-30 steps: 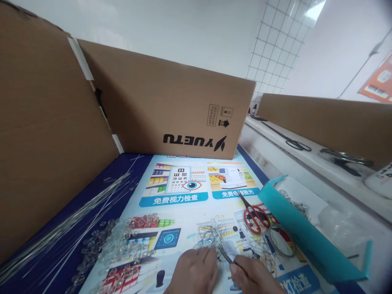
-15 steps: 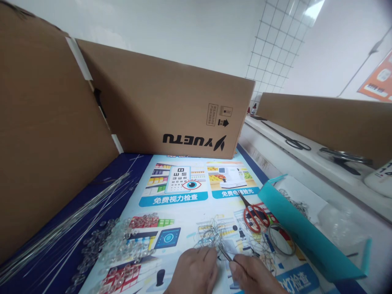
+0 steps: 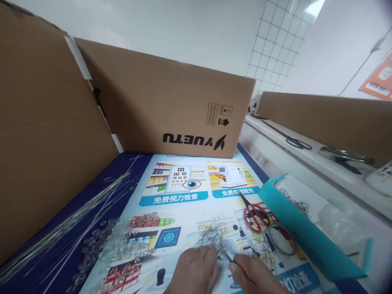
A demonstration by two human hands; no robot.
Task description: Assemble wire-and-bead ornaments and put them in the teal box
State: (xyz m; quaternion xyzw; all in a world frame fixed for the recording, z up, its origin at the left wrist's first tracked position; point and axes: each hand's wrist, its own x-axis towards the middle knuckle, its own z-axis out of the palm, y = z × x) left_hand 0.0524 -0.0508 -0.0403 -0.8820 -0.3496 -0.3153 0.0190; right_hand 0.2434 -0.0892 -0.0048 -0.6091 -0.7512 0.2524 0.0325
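Note:
Near the bottom centre, my left hand (image 3: 194, 269) is closed, its fingertips curled down out of sight; what they pinch is too small to name. Just to the right, my right hand (image 3: 255, 272) grips a slim metal tool (image 3: 226, 254) that points up and left toward my left fingers. Right beyond both hands lies a tangle of thin wire pieces (image 3: 211, 232) on the printed sheet (image 3: 180, 212). More loose wire loops (image 3: 265, 255) lie beside my right hand.
Clear beads (image 3: 119, 245) spread at the left, beside long straight wires (image 3: 70, 220). Red-handled scissors (image 3: 255, 216) and a tape roll (image 3: 281, 239) lie right, near a teal box (image 3: 315, 241) with wire pieces and plastic. Cardboard panels (image 3: 171, 102) stand behind and left.
The tip of the metal tool has shifted slightly beside my left fingers. My hands stay in nearly the same place.

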